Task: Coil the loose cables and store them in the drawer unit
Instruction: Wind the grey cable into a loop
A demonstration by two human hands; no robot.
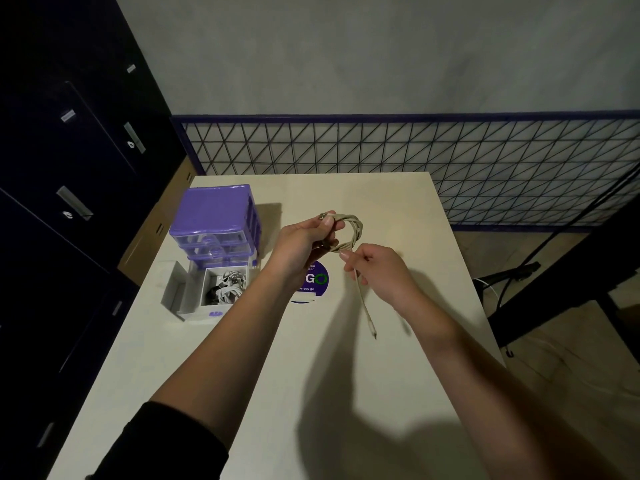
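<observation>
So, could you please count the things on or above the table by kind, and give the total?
Hands: 2, the left hand and the right hand
Beige cable held in both hands: 1
Purple drawer unit: 1
Pulled-out drawer with cables inside: 1
Round sticker: 1
Total: 6

Only readable text is sitting on the round purple sticker (313, 282) stuck on the table (398, 209): big letters "GO", the O showing as a green ring, and under it small white print reading "as you go". The left hand (298, 244) is covering the rest of it. Small tags on the dark cabinets (69, 140) are showing too blurred to read.
</observation>
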